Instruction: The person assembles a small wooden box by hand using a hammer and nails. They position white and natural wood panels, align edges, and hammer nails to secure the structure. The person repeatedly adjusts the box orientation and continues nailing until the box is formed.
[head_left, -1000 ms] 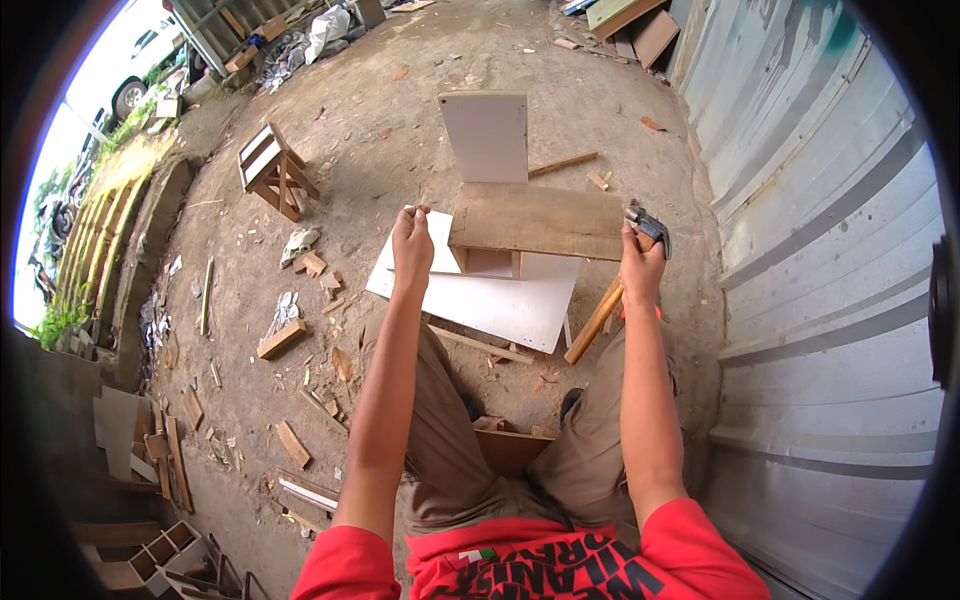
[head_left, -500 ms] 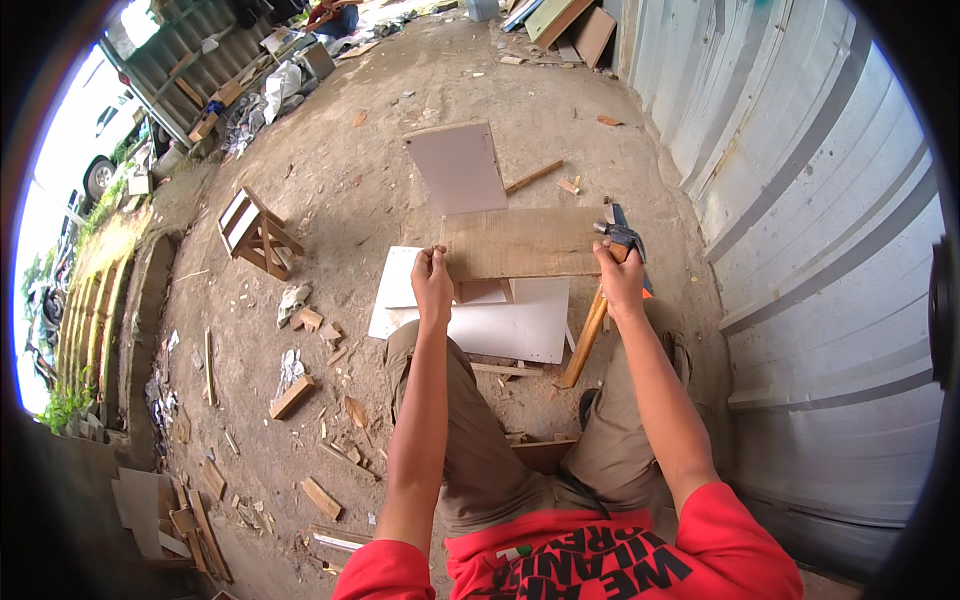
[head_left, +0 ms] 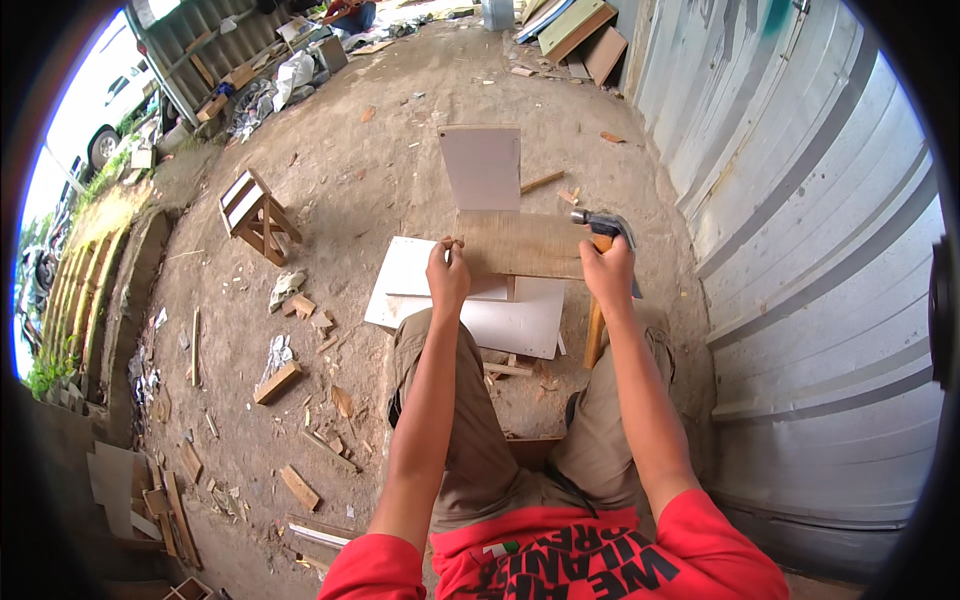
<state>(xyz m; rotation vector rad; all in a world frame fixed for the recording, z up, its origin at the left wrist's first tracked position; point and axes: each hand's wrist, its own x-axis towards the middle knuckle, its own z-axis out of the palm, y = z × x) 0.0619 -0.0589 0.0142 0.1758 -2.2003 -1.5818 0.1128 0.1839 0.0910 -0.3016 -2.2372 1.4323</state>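
Note:
A flat brown wooden board lies crosswise in front of my knees, over white panels. My left hand is closed at the board's left end, fingertips pinched on its edge. At the right end, my right hand is wrapped around a claw hammer, high on the handle just below the head, and sits against the board. The hammer's wooden handle hangs down toward my right knee. Behind the board a pale panel stands upright. Under it lie a white panel and a smaller white board.
A small wooden stool stands to the left. Wood offcuts and scraps litter the dirt floor. A corrugated metal wall runs along the right. Stacked boards lean at the back. A person sits far off.
The board and upright panel have shifted and turned slightly in view. My right hand has moved left with the hammer, whose handle hangs steeper now. My left hand has moved slightly right.

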